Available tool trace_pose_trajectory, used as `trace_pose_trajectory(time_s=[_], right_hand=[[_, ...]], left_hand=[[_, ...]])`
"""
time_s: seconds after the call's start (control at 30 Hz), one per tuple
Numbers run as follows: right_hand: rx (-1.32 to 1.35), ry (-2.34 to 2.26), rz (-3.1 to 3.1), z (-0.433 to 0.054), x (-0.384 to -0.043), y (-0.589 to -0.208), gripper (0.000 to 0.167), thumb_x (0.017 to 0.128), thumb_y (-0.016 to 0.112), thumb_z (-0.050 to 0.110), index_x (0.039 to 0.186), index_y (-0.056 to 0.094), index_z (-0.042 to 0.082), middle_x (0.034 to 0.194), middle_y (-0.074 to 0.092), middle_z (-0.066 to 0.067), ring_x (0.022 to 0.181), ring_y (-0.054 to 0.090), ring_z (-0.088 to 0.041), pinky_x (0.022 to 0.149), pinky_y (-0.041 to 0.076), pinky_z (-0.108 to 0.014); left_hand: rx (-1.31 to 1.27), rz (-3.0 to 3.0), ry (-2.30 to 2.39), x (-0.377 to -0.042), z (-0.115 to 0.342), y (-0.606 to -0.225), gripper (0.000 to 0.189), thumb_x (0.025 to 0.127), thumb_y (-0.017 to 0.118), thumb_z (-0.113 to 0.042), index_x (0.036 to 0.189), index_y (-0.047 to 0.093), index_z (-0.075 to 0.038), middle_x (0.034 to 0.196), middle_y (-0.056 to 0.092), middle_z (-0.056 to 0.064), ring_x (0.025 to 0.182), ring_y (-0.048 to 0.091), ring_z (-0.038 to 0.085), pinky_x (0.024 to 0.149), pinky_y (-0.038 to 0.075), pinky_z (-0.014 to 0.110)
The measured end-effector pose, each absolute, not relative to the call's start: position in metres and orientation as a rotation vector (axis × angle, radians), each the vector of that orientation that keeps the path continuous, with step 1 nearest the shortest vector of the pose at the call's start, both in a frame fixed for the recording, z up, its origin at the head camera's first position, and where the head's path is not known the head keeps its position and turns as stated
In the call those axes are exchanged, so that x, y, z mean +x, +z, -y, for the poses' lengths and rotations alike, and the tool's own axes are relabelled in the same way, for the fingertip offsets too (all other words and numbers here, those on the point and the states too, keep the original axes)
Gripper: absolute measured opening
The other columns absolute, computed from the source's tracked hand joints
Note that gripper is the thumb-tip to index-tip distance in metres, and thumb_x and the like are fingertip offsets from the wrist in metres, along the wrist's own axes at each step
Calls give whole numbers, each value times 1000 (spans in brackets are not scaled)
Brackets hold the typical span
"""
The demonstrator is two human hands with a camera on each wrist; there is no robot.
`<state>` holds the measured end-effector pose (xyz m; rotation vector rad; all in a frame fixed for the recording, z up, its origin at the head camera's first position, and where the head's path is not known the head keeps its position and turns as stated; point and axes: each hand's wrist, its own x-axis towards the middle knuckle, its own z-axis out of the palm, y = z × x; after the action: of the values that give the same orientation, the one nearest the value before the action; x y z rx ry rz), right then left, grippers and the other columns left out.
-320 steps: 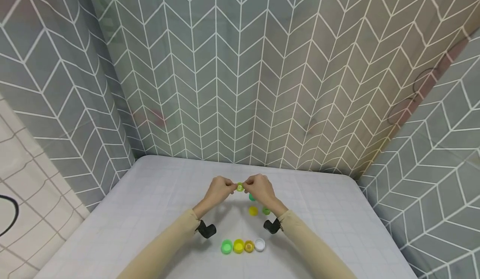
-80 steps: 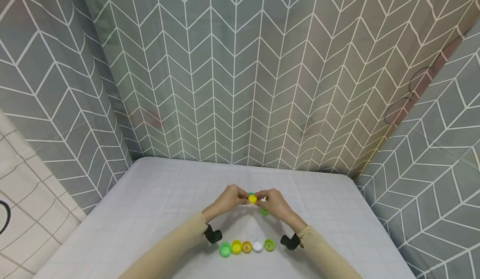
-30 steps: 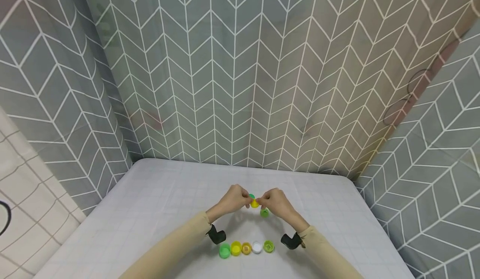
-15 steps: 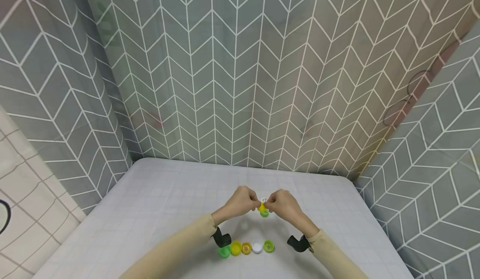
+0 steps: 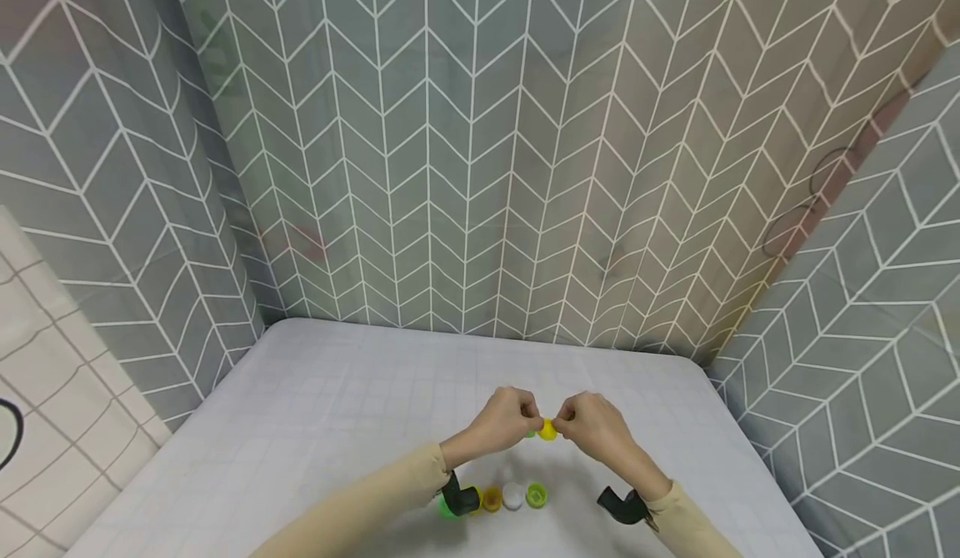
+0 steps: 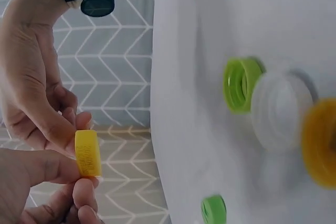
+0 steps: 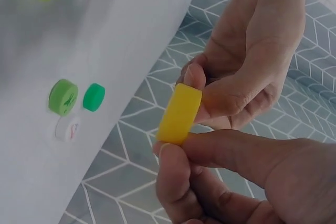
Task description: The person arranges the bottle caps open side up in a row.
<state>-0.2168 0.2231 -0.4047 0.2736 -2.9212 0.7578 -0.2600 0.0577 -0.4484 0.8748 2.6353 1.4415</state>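
Observation:
A yellow bottle cap (image 5: 548,430) is held up above the table, pinched between both hands. My left hand (image 5: 501,421) grips its left side with thumb and fingers, while my right hand (image 5: 597,429) pinches the right side. The right wrist view shows the yellow cap edge-on, tilted, with fingertips at both ends. Below it on the table are a light green cap (image 7: 63,97), a teal green cap (image 7: 94,97) and a white cap with a printed mark (image 7: 67,128). In the head view the left hand hides most of these.
Nearer the body runs a row of caps: a green cap (image 5: 446,508), a yellow one mostly behind the left wrist camera (image 5: 465,500), an amber cap (image 5: 491,499), a white cap (image 5: 513,495) and a lime green cap (image 5: 536,495). The white-covered table (image 5: 337,391) ends at patterned curtains.
Both hands have carried the yellow cap rightward and toward the body over the last second. Since the oldest frame, the lime green cap has joined the row and the yellow cap has been picked up.

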Motion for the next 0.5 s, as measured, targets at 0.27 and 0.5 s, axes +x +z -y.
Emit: trace_pose_trajectory(time_s=[0.27,0.5], right_hand=[[245,679,2954,-237,-203,-404,17,79,75,9,63,68,11,56,58,5,50,46,-9,48,36,-23],[204,664,3030,-245,-197,-411,19,78,76,11,62,67,12,54,58,5,50,48,-11,48,36,-25]], left_hand=[[930,-2697,1318,-247,-73,-451,12,82,69,-10,71,66,-11,64,63,-9,53,48,0,58,49,21],[995,-2793,1168,-238,-82,-457,12,80,73,-13,69,69,-13,63,61,-11,55,46,-2,81,50,27]])
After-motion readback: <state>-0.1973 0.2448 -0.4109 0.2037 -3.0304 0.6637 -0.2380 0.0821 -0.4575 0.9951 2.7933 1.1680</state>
